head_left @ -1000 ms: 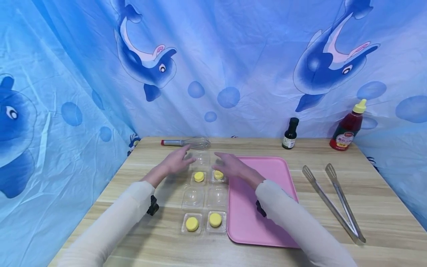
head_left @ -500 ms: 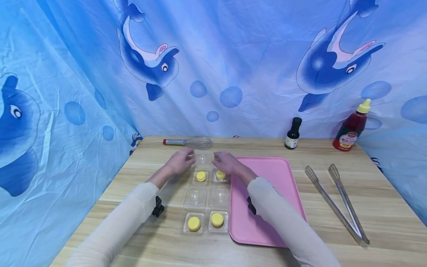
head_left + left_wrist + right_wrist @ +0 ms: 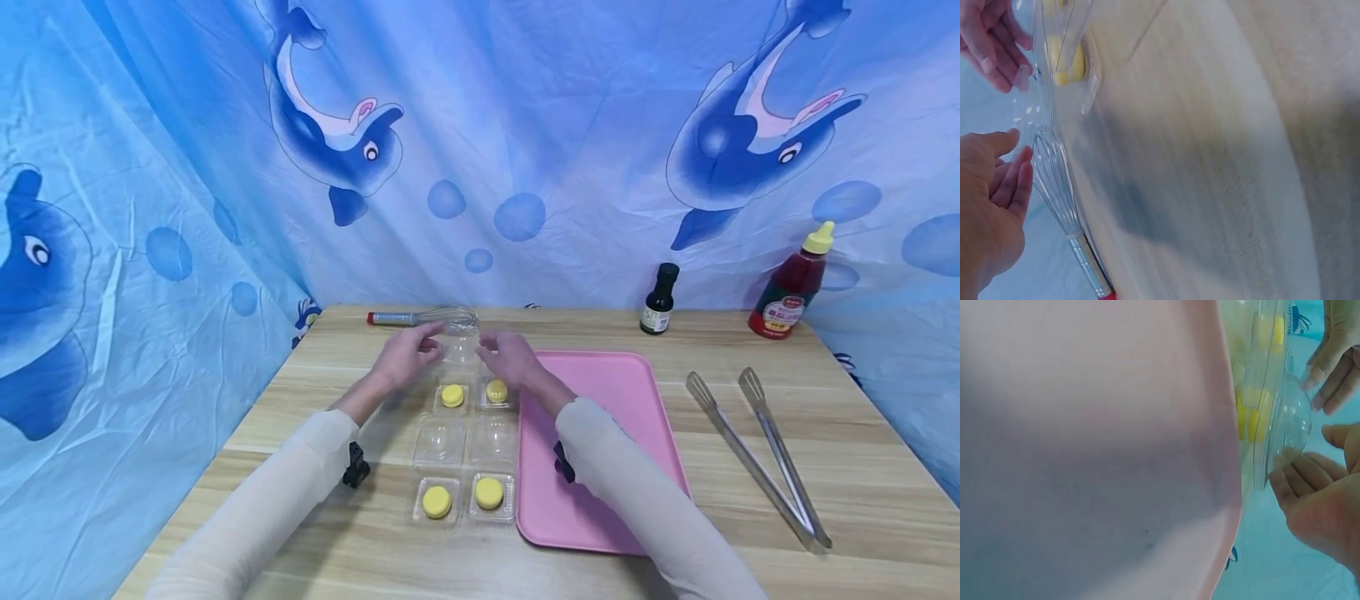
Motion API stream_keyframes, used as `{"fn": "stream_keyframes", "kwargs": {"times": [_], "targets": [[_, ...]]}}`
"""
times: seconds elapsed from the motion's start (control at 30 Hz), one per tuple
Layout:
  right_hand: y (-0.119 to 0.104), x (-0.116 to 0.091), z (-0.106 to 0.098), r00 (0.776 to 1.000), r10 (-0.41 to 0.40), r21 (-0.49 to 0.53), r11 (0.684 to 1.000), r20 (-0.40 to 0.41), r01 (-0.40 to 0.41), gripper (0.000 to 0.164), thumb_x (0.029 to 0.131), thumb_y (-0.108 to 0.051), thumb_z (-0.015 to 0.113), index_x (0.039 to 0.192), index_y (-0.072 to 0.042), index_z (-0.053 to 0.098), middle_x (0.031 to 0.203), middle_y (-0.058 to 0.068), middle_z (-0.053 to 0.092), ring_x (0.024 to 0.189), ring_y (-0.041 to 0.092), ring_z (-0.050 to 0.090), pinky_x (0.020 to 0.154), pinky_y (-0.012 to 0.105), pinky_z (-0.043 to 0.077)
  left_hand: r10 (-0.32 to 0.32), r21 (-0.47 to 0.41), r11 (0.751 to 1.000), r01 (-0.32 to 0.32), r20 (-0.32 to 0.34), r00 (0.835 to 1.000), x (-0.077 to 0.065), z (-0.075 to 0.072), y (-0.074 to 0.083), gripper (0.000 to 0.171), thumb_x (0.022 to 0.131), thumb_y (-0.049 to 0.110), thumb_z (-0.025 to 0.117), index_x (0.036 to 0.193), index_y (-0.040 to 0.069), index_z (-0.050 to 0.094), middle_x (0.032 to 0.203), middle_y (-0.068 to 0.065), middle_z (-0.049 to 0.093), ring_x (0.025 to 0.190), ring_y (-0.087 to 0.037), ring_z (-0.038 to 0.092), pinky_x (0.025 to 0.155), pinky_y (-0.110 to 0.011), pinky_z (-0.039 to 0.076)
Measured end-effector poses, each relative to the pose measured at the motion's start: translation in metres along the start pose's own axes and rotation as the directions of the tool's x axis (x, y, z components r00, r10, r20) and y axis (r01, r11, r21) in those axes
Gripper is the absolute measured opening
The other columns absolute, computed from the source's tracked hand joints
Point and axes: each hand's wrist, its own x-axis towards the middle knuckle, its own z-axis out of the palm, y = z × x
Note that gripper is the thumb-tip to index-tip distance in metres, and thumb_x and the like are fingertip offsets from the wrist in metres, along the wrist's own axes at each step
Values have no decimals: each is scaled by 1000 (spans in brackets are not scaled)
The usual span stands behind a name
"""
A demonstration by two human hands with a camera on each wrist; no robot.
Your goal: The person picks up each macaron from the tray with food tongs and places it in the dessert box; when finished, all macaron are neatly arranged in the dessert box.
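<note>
Clear plastic lid [image 3: 460,348]: sat near the far edge of the desk [image 3: 360,558]; left hand [image 3: 405,358] beside it, loose, holding nothing; right hand [image 3: 513,360] touched it, fingers extended, ungripped; hazard: uneven pushing could have skewed it, jarring the yellow macaron [image 3: 452,396]

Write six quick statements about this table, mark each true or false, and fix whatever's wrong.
1. A pink tray lies to the right of four yellow cookies in clear boxes. True.
2. The whisk lies farther back than the tongs. True.
3. The tongs lie on the pink tray. False: they lie to its right.
4. The dark bottle stands left of the red bottle. True.
5. The red bottle is topped in black. False: its cap is yellow.
6. The left hand holds the whisk. False: the left hand is beside a clear lid.
</note>
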Motion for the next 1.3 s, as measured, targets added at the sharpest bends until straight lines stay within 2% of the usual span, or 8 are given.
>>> {"fn": "stream_keyframes", "kwargs": {"times": [0.13, 0.3, 0.57, 0.8, 0.9, 1.03, 1.13, 1.3], "targets": [[-4, -1, 0, 990, 61, 105, 993, -130, -47, 38, 102, -12, 72, 137, 3, 67, 131, 19, 72, 122, 32, 69, 105, 41, 57, 42, -7, 999, -43, -46, 998, -3, 1, 4, 62, 98, 8, 77, 155, 5, 53, 143, -18, 65, 115, -32, 73, 102, -43, 59], [-11, -3, 0, 955, 126, 238, 969, -270, -61, 26, 92, -6, 82, 117, 0, 77, 112, 14, 78, 105, 27, 74, 89, 34, 63, 96, -17, 995, -98, -112, 989, -8, 2, 6, 61, 94, 7, 81, 151, 6, 58, 143, -16, 66, 109, -30, 76, 97, -39, 61], [-19, -7, -3, 932, 154, 437, 900, -328, 5, 20, 89, 8, 79, 108, 8, 74, 94, 18, 78, 85, 33, 77, 75, 34, 67, 236, -5, 971, -240, -173, 956, -15, 2, 6, 63, 91, -1, 82, 149, 2, 58, 131, -19, 72, 99, -27, 78, 89, -31, 64], [-24, -14, -6, 949, 124, 388, 922, -289, -2, 14, 90, 10, 77, 104, 6, 77, 93, 18, 77, 87, 38, 76, 73, 31, 66, 312, 45, 950, -310, -203, 928, -21, -2, 8, 42, 100, 5, 73, 141, 3, 67, 120, -13, 78, 90, -25, 79, 77, -31, 66], [-22, -16, -6, 955, 56, 314, 949, -291, 40, 12, 89, 10, 77, 100, 4, 77, 91, 16, 77, 83, 31, 75, 72, 27, 65, 317, 22, 948, -318, -176, 932, -22, -5, 8, 33, 104, 8, 68, 137, 5, 71, 117, -12, 79, 89, -27, 79, 74, -31, 65], [-20, -19, -6, 943, -115, 147, 975, -313, 167, 12, 87, 10, 78, 90, 0, 75, 84, 10, 75, 78, 21, 72, 73, 28, 64, 309, -14, 950, -313, -122, 943, -23, -9, 9, 27, 109, 13, 62, 132, 6, 74, 118, -12, 78, 91, -32, 79, 76, -30, 65], [-18, -21, -5, 926, -206, 92, 965, -316, 246, 15, 86, 12, 76, 85, -3, 72, 81, 8, 74, 77, 21, 73, 73, 27, 64, 298, -45, 952, -302, -70, 952, -24, -13, 10, 30, 112, 17, 58, 133, 4, 73, 120, -13, 78, 95, -35, 78, 79, -30, 65], [-15, -25, -3, 912, -271, 115, 941, -309, 319, 17, 83, 14, 70, 81, -3, 67, 86, 14, 74, 85, 27, 78, 73, 22, 64, 287, -81, 955, -284, 27, 958, -23, -20, 8, 36, 113, 24, 55, 137, 3, 70, 124, -14, 76, 105, -35, 75, 89, -40, 64]]}}
